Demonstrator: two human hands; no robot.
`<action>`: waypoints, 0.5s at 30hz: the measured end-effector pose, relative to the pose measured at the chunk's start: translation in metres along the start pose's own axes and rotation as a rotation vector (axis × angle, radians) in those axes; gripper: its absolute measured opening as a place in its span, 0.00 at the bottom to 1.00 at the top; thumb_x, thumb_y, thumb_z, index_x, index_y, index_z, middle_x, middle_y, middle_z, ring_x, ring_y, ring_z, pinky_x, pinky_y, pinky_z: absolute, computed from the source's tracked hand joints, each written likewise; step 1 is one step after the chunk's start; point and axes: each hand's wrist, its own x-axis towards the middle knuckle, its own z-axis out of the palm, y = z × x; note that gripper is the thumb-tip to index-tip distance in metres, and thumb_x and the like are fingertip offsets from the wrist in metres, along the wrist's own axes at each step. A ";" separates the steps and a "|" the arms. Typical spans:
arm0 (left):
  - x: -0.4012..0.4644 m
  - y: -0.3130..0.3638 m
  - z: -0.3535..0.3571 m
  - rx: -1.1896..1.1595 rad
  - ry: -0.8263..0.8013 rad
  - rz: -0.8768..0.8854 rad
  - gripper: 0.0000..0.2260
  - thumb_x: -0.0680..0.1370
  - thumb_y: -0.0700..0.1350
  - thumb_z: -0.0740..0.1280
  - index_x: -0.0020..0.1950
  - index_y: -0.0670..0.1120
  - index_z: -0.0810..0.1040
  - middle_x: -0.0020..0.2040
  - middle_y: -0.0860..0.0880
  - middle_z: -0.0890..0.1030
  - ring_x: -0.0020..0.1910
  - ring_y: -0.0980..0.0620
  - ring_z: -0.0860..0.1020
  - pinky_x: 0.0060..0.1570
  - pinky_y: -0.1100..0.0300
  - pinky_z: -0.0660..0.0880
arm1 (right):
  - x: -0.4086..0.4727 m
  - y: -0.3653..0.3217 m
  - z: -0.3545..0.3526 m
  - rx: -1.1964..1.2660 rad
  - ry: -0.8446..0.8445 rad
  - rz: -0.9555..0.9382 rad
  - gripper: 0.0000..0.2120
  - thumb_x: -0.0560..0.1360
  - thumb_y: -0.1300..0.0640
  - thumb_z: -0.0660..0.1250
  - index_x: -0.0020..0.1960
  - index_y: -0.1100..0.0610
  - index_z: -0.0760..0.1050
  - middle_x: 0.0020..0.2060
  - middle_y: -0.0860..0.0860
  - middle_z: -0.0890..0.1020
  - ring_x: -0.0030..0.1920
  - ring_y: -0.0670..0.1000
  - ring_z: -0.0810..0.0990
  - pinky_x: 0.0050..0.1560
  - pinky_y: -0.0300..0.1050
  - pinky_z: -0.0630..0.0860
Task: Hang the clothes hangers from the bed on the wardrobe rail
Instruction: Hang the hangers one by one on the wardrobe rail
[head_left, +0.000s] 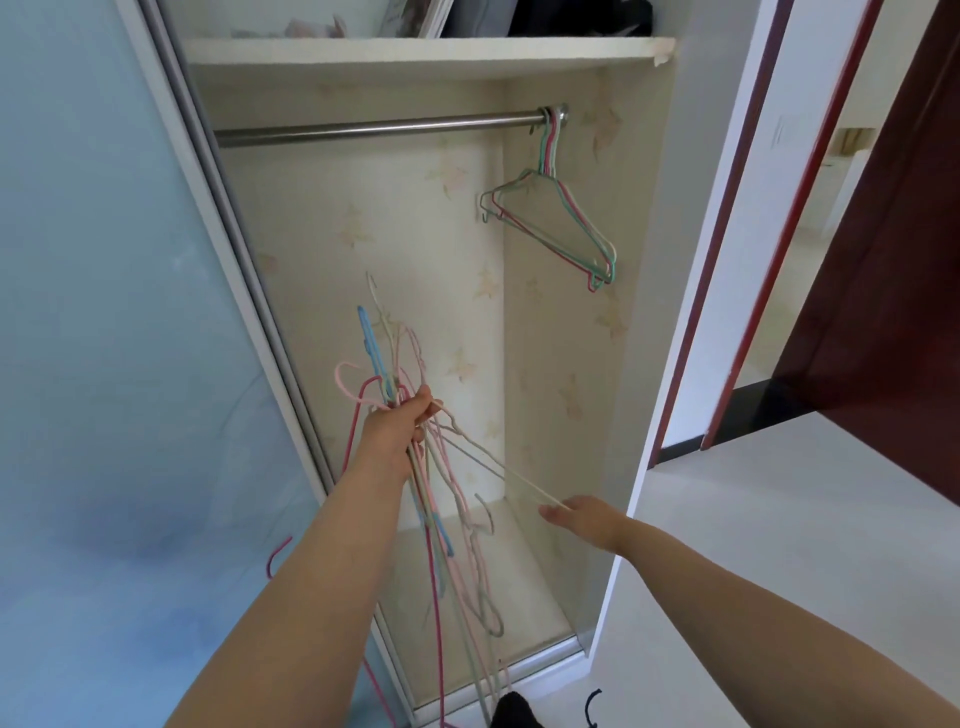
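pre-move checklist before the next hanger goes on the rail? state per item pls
1. Left hand grips the hanger bundle: ok.
2. Right hand has one cream hanger pinched: ok.
3. That hanger free of the bundle: not ok, its far end sits in the tangle.
4. Free space on the wardrobe rail: ok.
5. Hung hangers parked at the right end: ok.
6. Hook orientation of the pulled hanger: cannot tell.

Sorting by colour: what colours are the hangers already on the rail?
Green and pink hangers, in the head view.
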 end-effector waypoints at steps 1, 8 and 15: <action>0.000 0.002 0.003 -0.015 -0.009 0.000 0.08 0.77 0.46 0.69 0.39 0.45 0.77 0.35 0.50 0.82 0.18 0.63 0.70 0.22 0.67 0.62 | -0.004 -0.001 -0.002 0.077 -0.015 0.002 0.33 0.72 0.30 0.59 0.59 0.57 0.75 0.55 0.53 0.76 0.58 0.54 0.74 0.62 0.47 0.67; 0.006 -0.002 0.021 -0.281 0.012 0.022 0.06 0.78 0.47 0.68 0.44 0.46 0.76 0.33 0.51 0.74 0.22 0.62 0.72 0.19 0.71 0.64 | -0.008 0.000 -0.037 0.515 0.176 0.032 0.40 0.70 0.28 0.54 0.66 0.61 0.69 0.52 0.55 0.73 0.55 0.54 0.74 0.52 0.48 0.79; 0.008 -0.014 0.049 -0.483 0.015 -0.077 0.06 0.79 0.43 0.66 0.43 0.49 0.76 0.21 0.55 0.67 0.17 0.60 0.65 0.18 0.70 0.64 | 0.002 -0.087 -0.105 0.638 0.281 -0.063 0.43 0.71 0.26 0.48 0.68 0.60 0.68 0.55 0.57 0.73 0.52 0.55 0.74 0.42 0.48 0.80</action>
